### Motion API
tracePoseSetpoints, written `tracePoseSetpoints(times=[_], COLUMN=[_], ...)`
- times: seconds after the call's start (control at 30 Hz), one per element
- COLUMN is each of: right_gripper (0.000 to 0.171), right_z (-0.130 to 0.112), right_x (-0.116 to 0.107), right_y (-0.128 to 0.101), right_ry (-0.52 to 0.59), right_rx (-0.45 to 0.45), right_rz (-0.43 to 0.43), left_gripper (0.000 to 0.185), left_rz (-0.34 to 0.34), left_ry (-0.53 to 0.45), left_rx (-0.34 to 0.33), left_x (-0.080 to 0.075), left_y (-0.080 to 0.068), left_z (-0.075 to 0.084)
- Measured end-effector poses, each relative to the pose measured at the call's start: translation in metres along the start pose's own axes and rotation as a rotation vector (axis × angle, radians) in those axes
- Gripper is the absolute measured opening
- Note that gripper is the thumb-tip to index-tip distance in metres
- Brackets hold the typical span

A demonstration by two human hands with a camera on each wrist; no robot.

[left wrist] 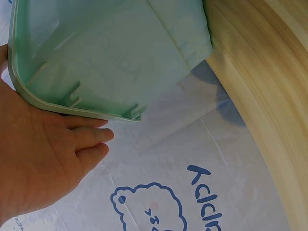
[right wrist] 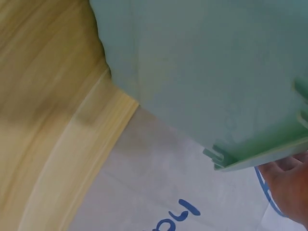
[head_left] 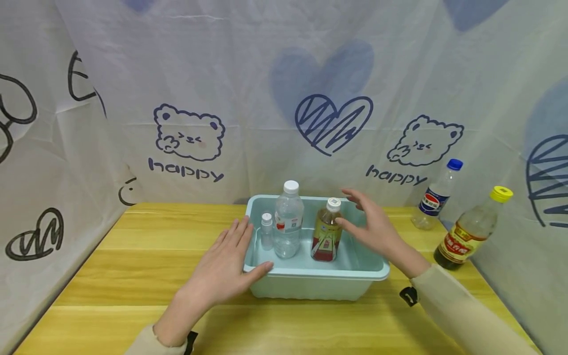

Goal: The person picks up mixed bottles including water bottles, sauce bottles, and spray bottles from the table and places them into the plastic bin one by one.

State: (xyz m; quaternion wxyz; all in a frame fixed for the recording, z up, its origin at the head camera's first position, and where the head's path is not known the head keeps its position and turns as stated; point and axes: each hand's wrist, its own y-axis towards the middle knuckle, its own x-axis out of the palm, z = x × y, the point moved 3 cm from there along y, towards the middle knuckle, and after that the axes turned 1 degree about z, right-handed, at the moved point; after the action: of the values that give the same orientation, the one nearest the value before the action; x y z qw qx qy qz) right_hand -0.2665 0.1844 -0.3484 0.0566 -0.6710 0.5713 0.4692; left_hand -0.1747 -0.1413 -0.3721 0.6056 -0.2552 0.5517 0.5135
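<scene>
A light green plastic bin (head_left: 310, 272) stands on the wooden table. Inside it, from left to right, are a small clear bottle (head_left: 266, 236) with a white cap, a larger clear water bottle (head_left: 287, 241) and a brown drink bottle (head_left: 325, 241), all upright. My left hand (head_left: 222, 266) rests on the bin's left rim, fingers straight and thumb over the front corner; the left wrist view shows its fingers along the rim's outside. Over the bin's right side, my right hand (head_left: 377, 231) has its fingers spread, the thumb right beside the brown bottle's neck.
To the right of the bin stand a clear Pepsi bottle (head_left: 430, 202) with a blue cap and a yellow-capped bottle (head_left: 461, 241) with dark liquid at its bottom. A printed cloth (head_left: 262, 148) hangs behind the table (head_left: 133, 276) and along its sides.
</scene>
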Motion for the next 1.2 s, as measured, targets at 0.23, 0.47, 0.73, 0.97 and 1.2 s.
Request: tracePoseSetpoints(times=[0.23,0.47,0.73,0.97,1.2], right_gripper=[0.066,0.064,0.066,0.068,0.066], right_z=[0.004,0.01,0.017,0.027,0.038], right_x=[-0.008,-0.011,-0.016,-0.026,-0.04], right_y=[-0.015,-0.028,-0.04,-0.053,-0.065], right_ry=[0.019,0.074,0.131,0.107,0.068], right_rx=[-0.024,-0.023,-0.009,-0.056,-0.031], right_rz=[0.182,0.319,0.444,0.565,0.642], left_gripper=[0.105,0.102,0.102,0.105,0.104], left_rz=[-0.005,-0.016,-0.011,-0.003,0.0], left_ry=[0.002,-0.004,-0.005,-0.002,-0.004], left_rx=[-0.001,-0.006,-0.006,0.0,-0.003], left_x=[0.001,0.002,0.002,0.002,0.002], left_y=[0.0,0.0,0.0,-0.001,0.0], left_z=[0.0,0.0,0.0,0.0,0.0])
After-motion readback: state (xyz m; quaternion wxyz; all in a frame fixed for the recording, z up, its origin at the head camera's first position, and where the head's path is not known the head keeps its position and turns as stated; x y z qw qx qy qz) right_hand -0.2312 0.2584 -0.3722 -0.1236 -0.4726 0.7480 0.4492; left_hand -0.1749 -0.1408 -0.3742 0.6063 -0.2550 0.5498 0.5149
